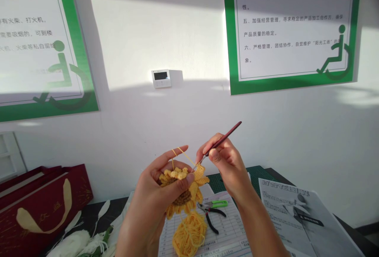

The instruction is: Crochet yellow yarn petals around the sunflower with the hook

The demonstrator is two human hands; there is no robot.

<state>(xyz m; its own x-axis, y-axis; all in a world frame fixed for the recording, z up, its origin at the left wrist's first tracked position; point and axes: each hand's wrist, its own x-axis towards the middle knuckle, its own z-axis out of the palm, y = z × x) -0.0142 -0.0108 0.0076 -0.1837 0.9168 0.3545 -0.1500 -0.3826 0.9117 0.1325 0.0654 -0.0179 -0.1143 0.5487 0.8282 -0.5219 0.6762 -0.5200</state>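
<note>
My left hand point(166, 188) is closed on a crocheted sunflower point(197, 184) with yellow petals and a brown centre, partly covered by my thumb. A strand of yellow yarn loops around my raised left index finger and runs to the flower's top edge. In my right hand point(226, 160) is a crochet hook point(226, 135) with a dark red handle, held like a pen. Its metal tip meets the yellow stitches at the upper right petal. Below the flower, a ball of yellow yarn point(190, 234) rests on a printed sheet point(229, 229).
Black-handled pliers point(211, 217) and green thread snips point(217, 204) lie beside the yarn ball. At right is another printed paper point(314, 217), over a green cutting mat point(260, 172). Dark red gift bags point(50, 209) and white yarn point(72, 244) occupy the left.
</note>
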